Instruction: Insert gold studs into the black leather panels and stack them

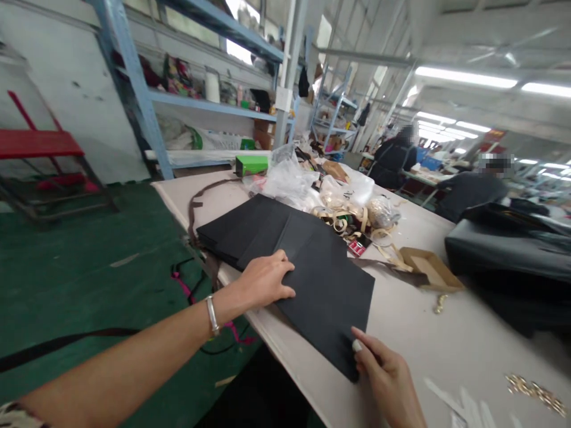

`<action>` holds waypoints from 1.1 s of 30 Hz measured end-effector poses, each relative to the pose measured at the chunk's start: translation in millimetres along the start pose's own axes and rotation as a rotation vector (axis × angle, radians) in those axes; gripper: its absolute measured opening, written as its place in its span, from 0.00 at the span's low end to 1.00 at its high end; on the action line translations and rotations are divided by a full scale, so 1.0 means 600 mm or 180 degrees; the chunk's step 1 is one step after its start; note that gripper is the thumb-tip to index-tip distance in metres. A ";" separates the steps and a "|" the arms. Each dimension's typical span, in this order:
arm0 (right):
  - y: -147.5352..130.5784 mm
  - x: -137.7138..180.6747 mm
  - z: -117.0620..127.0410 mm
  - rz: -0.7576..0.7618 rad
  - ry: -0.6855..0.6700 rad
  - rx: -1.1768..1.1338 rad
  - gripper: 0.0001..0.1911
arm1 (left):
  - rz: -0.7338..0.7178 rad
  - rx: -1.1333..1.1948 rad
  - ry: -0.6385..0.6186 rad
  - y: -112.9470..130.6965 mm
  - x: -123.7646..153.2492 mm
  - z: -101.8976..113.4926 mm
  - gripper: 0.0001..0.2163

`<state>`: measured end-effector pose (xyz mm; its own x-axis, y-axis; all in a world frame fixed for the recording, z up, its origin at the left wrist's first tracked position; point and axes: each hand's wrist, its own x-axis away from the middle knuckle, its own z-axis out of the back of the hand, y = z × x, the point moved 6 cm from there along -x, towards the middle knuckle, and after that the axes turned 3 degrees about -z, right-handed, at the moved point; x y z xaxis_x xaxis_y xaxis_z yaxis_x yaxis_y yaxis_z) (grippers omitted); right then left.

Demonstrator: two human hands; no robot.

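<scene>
A stack of black sheets (267,229) lies fanned along the near edge of a pale work table (446,345). My left hand (263,279) rests flat on the sheets near the table edge, fingers stretched out over the top one; a silver bracelet sits on that wrist. My right hand (388,380) is at the near corner of the top black sheet (330,297), thumb pressed onto the corner and fingers curled beneath it.
Clear plastic bags (289,178), tan straps (343,217), a green box (252,164) and a small cardboard tray (428,268) lie behind the sheets. Black leather (508,249) is piled at right, metal fittings (535,392) at near right. Blue shelving (147,95) stands left; two people sit beyond.
</scene>
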<state>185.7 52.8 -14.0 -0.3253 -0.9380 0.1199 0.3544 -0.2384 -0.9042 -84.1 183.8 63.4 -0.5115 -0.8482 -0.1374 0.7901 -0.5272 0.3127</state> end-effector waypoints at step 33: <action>-0.032 -0.134 0.013 0.0713 -0.0446 -0.0627 0.12 | 0.2579 0.4799 0.0358 0.188 0.151 -0.146 0.25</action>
<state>212.0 131.1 -2.7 -0.1297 -0.9904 -0.0481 0.2225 0.0182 -0.9748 -11.8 43.2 3.7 -0.0954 -0.8876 0.4506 -0.2101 0.4604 0.8625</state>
